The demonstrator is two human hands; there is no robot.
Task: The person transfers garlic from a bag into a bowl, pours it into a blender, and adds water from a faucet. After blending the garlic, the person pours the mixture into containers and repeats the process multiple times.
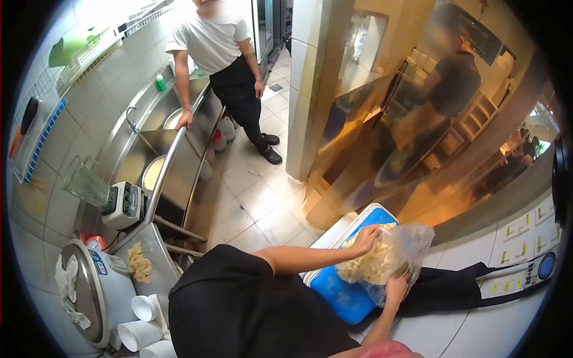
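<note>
I judge the clear plastic bag (388, 259) soft, floppy and fairly heavy with its pale, chunky food pieces, so it wants support underneath plus a grip at the mouth. It looks crinkled, see-through and half full, and sits on the blue cooler lid (343, 295). My left hand (365, 238) pinches the bag's upper edge with fingers closed; my right hand (396, 289) cups its lower side. Left of the cooler, on the desk (158, 262), stand a blender (104, 194) and a rice cooker (95, 292).

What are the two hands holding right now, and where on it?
Both hold the clear plastic bag of pale food pieces over the blue cooler lid: the left hand grips its upper edge, the right hand its lower side.
</note>
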